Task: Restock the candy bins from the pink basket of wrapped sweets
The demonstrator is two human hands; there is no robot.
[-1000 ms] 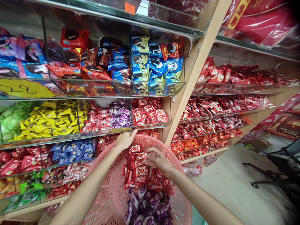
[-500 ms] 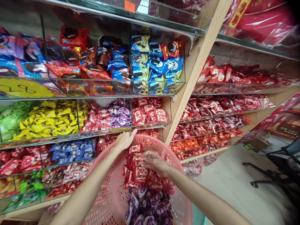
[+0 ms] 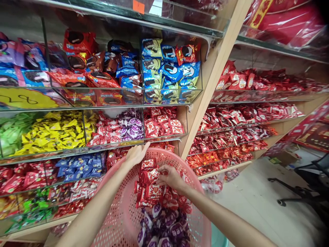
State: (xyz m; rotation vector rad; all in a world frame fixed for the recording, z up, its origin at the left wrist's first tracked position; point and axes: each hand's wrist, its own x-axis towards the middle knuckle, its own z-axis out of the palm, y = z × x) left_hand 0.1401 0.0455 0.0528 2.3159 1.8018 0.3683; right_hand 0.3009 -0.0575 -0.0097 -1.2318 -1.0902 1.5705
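A pink perforated basket is tilted below the shelves. My left hand grips its far rim, with the thumb up near the shelf edge. Inside the basket lie red-and-white square packets in a heap, and nearer to me sit purple wrapped candies. My right hand is over the right side of the red packets, its fingers curled and touching them. Whether a packet is between its fingertips is hard to make out.
Glass-fronted shelves hold yellow candies, blue packets and cookie packs. A wooden divider stands right of centre. A black chair base is on the floor at the right.
The fingers of my right hand have drawn closer together over the red packets. My left hand stays on the basket rim. The view has shifted slightly.
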